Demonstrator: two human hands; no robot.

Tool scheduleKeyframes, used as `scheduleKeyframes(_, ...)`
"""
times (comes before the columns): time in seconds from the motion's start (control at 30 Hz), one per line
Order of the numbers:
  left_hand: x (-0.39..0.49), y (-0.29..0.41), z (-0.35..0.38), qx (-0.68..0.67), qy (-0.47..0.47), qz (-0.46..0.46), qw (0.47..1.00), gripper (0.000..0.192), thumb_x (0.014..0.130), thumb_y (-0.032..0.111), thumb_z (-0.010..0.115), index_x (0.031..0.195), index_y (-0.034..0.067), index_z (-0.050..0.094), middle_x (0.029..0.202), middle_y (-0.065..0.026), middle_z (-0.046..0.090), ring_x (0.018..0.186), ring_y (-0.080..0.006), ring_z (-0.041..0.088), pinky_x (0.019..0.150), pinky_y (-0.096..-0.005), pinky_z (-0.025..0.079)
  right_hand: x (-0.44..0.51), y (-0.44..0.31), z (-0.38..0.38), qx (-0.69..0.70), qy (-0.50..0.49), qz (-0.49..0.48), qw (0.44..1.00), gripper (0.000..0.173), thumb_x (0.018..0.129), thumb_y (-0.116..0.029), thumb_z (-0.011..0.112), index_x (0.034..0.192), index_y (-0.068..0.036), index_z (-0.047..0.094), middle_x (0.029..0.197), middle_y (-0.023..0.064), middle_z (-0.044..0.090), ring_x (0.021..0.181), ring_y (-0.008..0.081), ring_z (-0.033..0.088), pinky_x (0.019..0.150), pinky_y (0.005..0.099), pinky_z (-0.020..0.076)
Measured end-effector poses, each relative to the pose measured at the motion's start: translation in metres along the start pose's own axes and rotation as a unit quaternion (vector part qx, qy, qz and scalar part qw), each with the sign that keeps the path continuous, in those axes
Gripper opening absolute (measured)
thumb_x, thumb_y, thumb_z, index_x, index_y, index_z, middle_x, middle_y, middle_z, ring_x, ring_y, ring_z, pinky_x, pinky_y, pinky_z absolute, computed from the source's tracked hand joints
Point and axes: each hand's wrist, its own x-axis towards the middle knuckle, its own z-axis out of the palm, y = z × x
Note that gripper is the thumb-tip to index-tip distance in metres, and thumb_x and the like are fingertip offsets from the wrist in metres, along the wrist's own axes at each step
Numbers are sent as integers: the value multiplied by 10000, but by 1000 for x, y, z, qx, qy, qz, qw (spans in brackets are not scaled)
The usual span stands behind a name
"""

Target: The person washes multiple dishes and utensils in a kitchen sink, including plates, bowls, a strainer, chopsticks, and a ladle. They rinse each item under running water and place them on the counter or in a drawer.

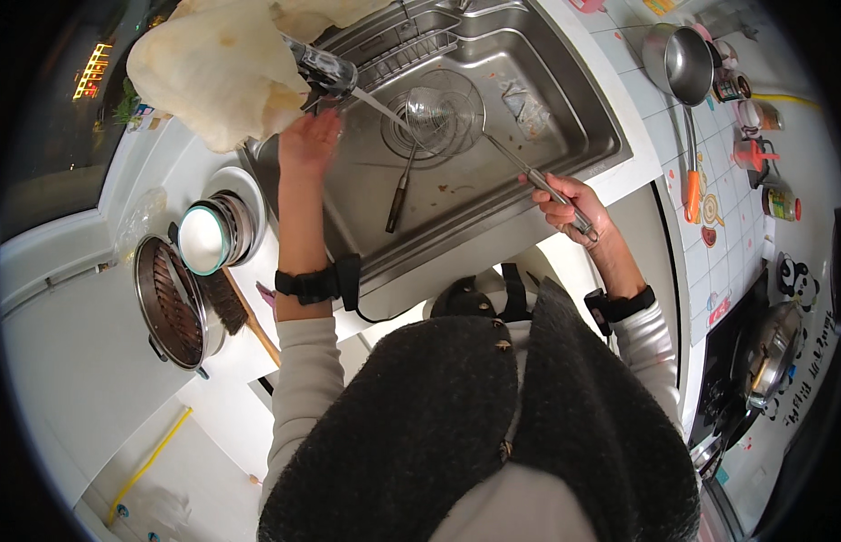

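Note:
My right hand [573,206] grips the metal handle of a wire skimmer [485,112], whose round mesh head is over the sink drain. A stream of water [383,112] runs from the faucet [329,71] onto the mesh. My left hand [310,142] is raised right beside the faucet and its black lever; its fingers are partly blurred, and whether they touch the lever is unclear. Below the skimmer, a second utensil with a dark handle [396,206] lies in the stainless steel sink [454,196], its head overlapped by the mesh.
A crumpled plastic wrapper [527,112] and food scraps lie in the sink. Pale cloth [217,74] drapes near the faucet. Left are stacked bowls [202,237], a pot [166,305] and a brush [227,301]. On the right are a saucepan [678,64], several jars and a stove [725,366].

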Motion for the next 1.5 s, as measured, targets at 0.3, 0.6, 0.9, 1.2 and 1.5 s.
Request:
scheduleKeyframes(0.3, 29, 27, -5, -90, -97, 42, 990, 370, 915, 113, 376, 1236, -52, 458, 1312, -193, 465, 1268, -358, 382, 1065, -505, 316, -11, -13, 17, -152, 86, -49, 983, 407, 975, -203, 443, 1277, 66, 404, 737, 32, 471, 415, 18, 363, 344, 151, 299)
scheduleKeyframes(0.6, 10, -48, -14, 133, -114, -56, 983, 383, 936, 134, 429, 1276, -41, 462, 1310, -193, 500, 1198, -270, 503, 1022, -376, 401, 18, 5, 36, -724, 242, -292, 576, 408, 901, -124, 517, 1276, 30, 463, 741, 211, 594, 616, 308, 571, 568, 394, 447)
scheduleKeyframes(0.9, 14, -71, -10, 190, -135, -65, 970, 291, 921, 110, 443, 1170, 2, 547, 1150, -119, 612, 1054, -211, 589, 904, -328, 467, 39, 3, 11, -716, 257, -263, 594, 351, 862, -124, 545, 1192, -5, 536, 795, 235, 602, 654, 337, 573, 622, 417, 449)
scheduleKeyframes(1.2, -21, -109, 33, 381, -270, -133, 874, 407, 854, 374, 619, 1095, 45, 612, 1049, -63, 635, 983, -162, 570, 853, -353, 483, 48, 18, 30, -353, 259, -217, 873, 449, 880, -134, 523, 1284, 2, 384, 702, 74, 535, 394, 131, 464, 362, 263, 368)
scheduleKeyframes(1.5, -43, -161, 73, 378, -345, -98, 854, 194, 821, 262, 671, 787, 83, 602, 730, -6, 594, 619, -99, 531, 544, -270, 417, 62, 57, 61, -552, 188, -383, 716, 355, 935, -283, 482, 1152, -5, 514, 880, 176, 643, 729, 322, 640, 683, 409, 501)
